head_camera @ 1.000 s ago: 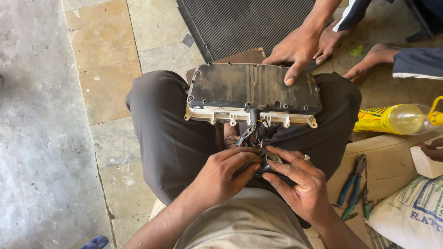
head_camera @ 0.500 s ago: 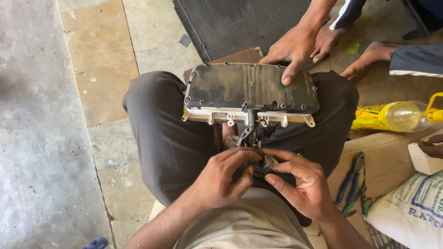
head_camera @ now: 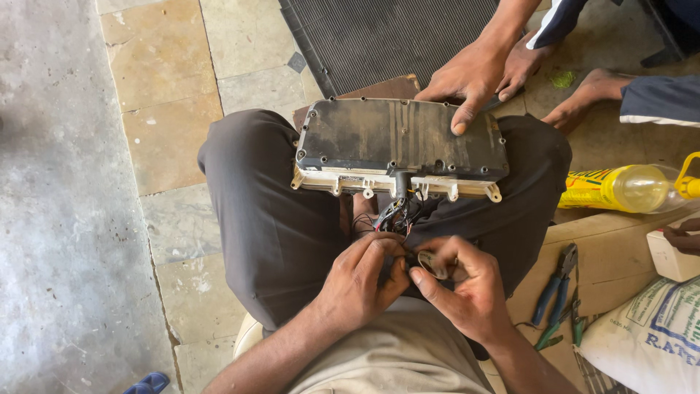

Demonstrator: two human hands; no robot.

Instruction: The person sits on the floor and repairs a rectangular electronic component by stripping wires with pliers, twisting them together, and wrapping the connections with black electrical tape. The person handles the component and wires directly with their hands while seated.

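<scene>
Pinching a small connector (head_camera: 430, 263), both hands' fingers (head_camera: 394, 273) curl closed.

- The small part pinched between the left hand (head_camera: 359, 281) and right hand (head_camera: 467, 292) was mostly covered by fingers, possibly a connector.
- The yellow bottle (head_camera: 627, 188) and printed sack (head_camera: 649, 335) were cut off by the right edge.
- The wire bundle (head_camera: 394, 215) was too tangled to trace.

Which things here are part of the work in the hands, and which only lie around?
In the work:
- left hand
- right hand
- wire bundle
- dark flat unit on the lap

Lying around:
- pliers
- yellow bottle
- radiator grille
- printed sack
</scene>
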